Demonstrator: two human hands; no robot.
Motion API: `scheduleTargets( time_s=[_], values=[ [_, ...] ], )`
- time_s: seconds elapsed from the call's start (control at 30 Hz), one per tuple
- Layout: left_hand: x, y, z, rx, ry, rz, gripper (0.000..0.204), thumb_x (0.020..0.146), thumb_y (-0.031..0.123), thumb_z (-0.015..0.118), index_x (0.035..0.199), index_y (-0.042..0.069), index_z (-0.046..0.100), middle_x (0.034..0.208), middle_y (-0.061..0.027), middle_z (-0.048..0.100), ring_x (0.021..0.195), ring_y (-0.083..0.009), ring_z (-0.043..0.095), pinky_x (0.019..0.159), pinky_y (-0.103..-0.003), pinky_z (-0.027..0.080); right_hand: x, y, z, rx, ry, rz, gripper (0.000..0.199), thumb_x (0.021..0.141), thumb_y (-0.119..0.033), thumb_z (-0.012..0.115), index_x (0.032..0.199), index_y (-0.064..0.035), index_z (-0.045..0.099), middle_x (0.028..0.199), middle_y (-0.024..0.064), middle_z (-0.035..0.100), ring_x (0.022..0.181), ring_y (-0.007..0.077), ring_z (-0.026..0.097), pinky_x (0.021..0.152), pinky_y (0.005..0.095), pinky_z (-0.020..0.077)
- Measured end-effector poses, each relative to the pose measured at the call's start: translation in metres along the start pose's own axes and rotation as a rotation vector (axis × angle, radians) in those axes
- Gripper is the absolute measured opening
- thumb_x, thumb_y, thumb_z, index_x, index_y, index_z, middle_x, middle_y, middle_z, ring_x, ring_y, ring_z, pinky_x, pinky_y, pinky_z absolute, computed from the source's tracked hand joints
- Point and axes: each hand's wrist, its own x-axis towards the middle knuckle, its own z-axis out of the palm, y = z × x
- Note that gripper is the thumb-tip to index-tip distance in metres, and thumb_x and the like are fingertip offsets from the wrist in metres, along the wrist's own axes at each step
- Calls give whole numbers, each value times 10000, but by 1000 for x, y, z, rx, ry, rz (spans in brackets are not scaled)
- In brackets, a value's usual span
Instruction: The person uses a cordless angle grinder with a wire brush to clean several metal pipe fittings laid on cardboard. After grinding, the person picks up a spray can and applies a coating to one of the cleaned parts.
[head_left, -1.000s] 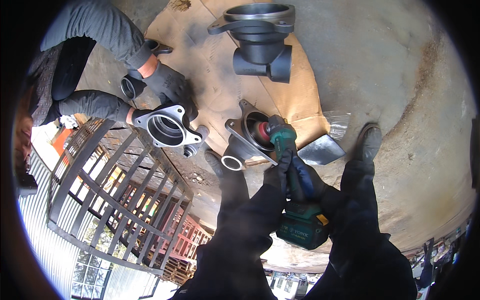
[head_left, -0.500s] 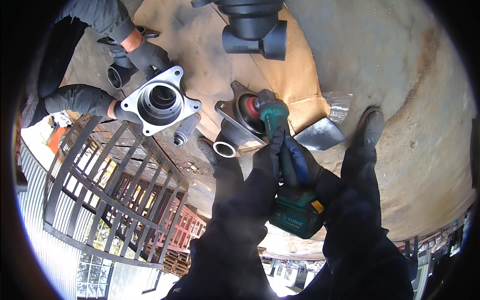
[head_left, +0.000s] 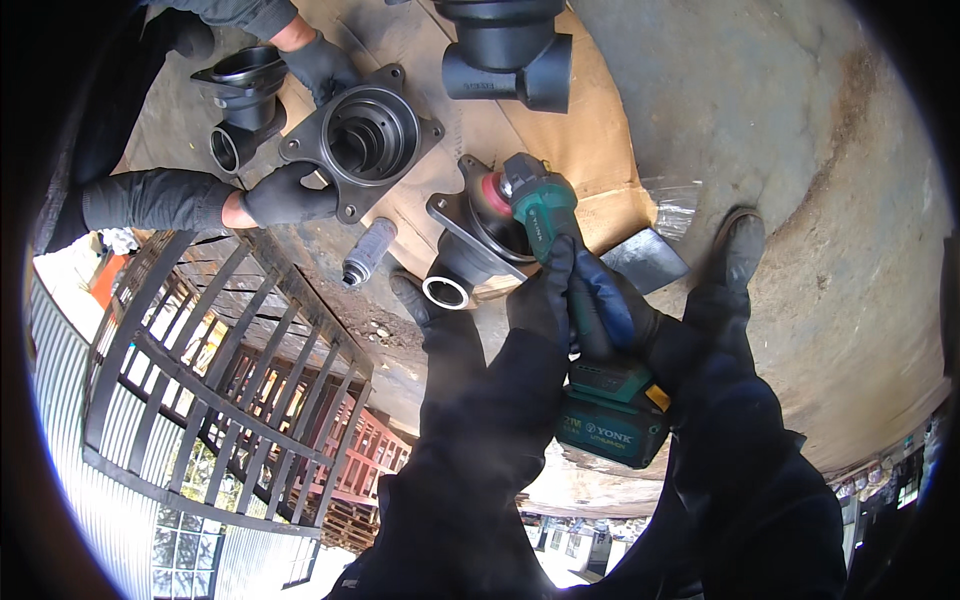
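A green cordless angle grinder (head_left: 545, 215) with a battery pack is held between my two gloved hands. My left hand (head_left: 543, 300) is closed round the body just behind the head. Blue on its glove, my right hand (head_left: 622, 305) wraps the handle near the battery. The red grinding disc (head_left: 494, 193) is at the round mouth of a black flanged pipe casting (head_left: 455, 262); whether it touches the metal I cannot tell. This casting lies tilted, with a bright ring at its side opening.
At left, a co-worker's gloved hands (head_left: 291, 195) hold another flanged casting (head_left: 325, 140). A spray can (head_left: 370, 250) lies nearby. More castings (head_left: 510, 75) stand at the top and upper left, partly on cardboard (head_left: 590, 140). A dark plate (head_left: 645, 262) lies right. Metal railing (head_left: 230, 390) rises lower left.
The grinder's head has shifted slightly up and left, while its battery end has swung right. The co-worker's casting has moved up and right and turned.
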Motion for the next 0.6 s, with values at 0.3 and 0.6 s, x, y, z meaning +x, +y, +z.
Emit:
scheduleTargets(
  time_s=[0.3,0.6],
  values=[
    [-18,-44,27,-241,10,-109,622,892,625,860,1029,23,787,829,-43,692,643,-142,618,564,-310,499,-43,11,-17,55,35,42,553,1144,-531,510,1518,-123,513,1292,107,676,1055,204,713,923,372,613],
    [19,10,11,78,37,93,759,852,793,778,1049,61,749,848,-65,680,681,-183,627,606,-367,525,11,-12,-5,-33,13,-61,506,1166,-494,480,1478,-104,560,1225,90,700,1023,176,713,881,346,610]
  ],
)
